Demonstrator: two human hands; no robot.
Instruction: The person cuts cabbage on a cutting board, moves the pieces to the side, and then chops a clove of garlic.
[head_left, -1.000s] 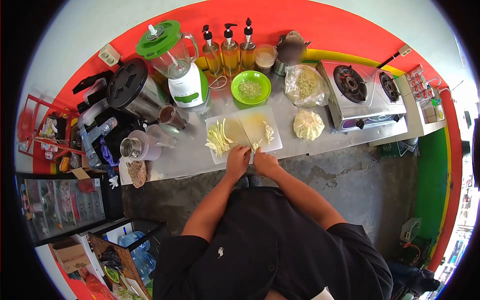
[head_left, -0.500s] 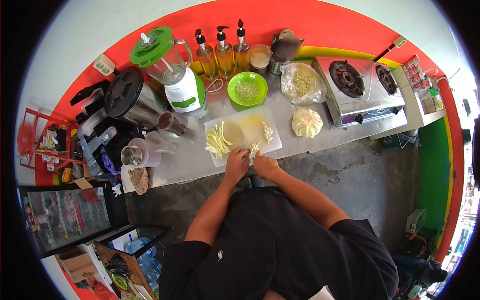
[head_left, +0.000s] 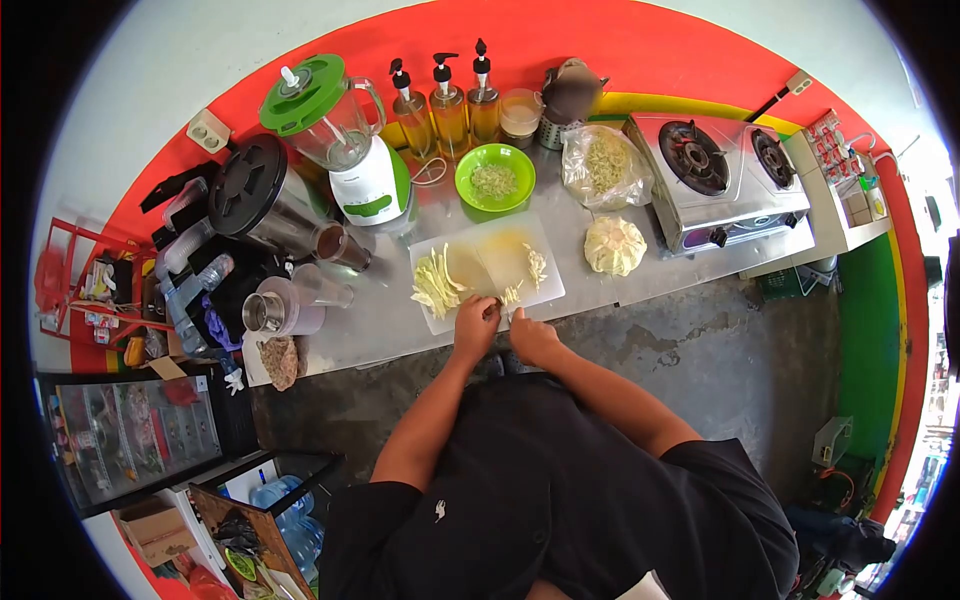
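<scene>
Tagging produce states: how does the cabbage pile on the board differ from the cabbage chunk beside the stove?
The cabbage pile is cut into loose strips; the cabbage chunk is one rounded piece. The pile lies on the white cutting board; the chunk sits on the bare counter, right of it. Both are pale yellow-green.

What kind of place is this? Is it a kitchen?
Yes, probably the kitchen of a small food stall. A two-burner gas stove sits at one end, a blender and three pump bottles stand at the back, and shredded cabbage lies on a white cutting board.
</scene>
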